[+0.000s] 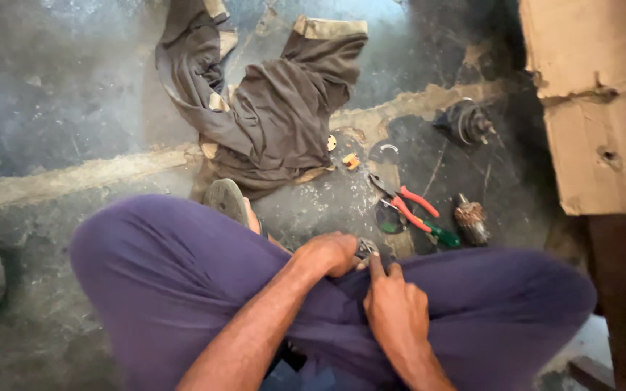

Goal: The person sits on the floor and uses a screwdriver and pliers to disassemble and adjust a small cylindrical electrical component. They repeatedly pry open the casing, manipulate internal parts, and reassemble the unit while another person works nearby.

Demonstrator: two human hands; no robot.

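Two hands [331,253] [396,311] | small metal part [365,248] half hidden by fingers [375,266]

Pliers [411,208], garment [269,108] on floor [52,94]

Beyond the left hand [331,253] lie glossy red plastic-handled pliers [409,206] (metal jaws) on a rough, matt concrete floor [52,101].

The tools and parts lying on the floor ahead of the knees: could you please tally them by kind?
Red-handled pliers: 1
Green-handled screwdriver: 1
Wound motor armature: 1
Dark motor housing: 1
Dark round discs: 2
Total: 6
Not counted: the small metal part held between the left hand and right hand, and the brown garment.
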